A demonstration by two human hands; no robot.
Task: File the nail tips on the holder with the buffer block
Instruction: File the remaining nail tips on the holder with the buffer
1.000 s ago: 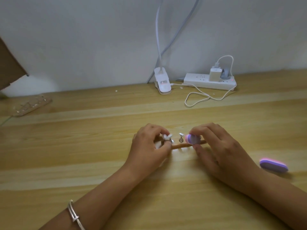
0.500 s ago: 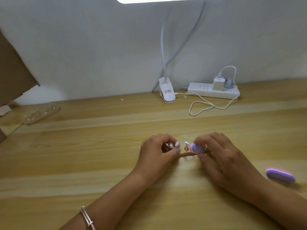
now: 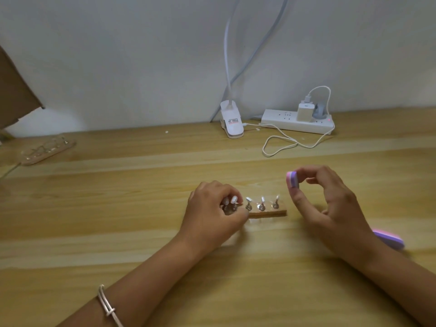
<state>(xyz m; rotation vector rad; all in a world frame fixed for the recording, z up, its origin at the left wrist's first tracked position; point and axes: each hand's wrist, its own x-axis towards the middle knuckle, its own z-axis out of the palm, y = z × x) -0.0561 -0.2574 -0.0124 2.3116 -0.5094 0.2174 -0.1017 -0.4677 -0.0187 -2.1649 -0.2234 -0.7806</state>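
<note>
Holder: wooden strip (image 3: 267, 212) lying flat on the desk (image 3: 141, 232), long axis running 9 to 3 o'clock, near mid-frame.
Nail tips: pale tips on small metal stands (image 3: 261, 202) along the strip. Three stand exposed toward the 3 o'clock end; those at the 9 o'clock end are partly under fingers, so the count is uncertain.
Left hand: (image 3: 212, 208) fingers curled over the 9 o'clock end of the holder, pinching it and pinning it down.
Right hand: (image 3: 330, 204) thumb and forefinger pinch the buffer block; remaining fingers loosely curled.
Buffer block: pink and purple (image 3: 292, 179), lifted off the desk at about 1 o'clock from the holder's free end, apart from every tip.
Step in hand (judgement): between strokes; block to be brought onto a tip.
Technique notes: lower the block's flat face onto one tip edge at a shallow angle. Use short light strokes along the edge. Keep the left hand's hold firm so the strip does not skid. Work tip by tip from the 3 o'clock end inward.
Risk (judgement): heavy pressure could tip a stand or pop a tip loose.
Other items: second buffer (image 3: 389, 239) at 4 o'clock, partly behind the right wrist; power strip (image 3: 297, 120) and lamp clip (image 3: 232, 125) at 12 o'clock by the wall; clear tray (image 3: 44, 149) at 10 o'clock; bracelet (image 3: 107, 308) on the left wrist.
</note>
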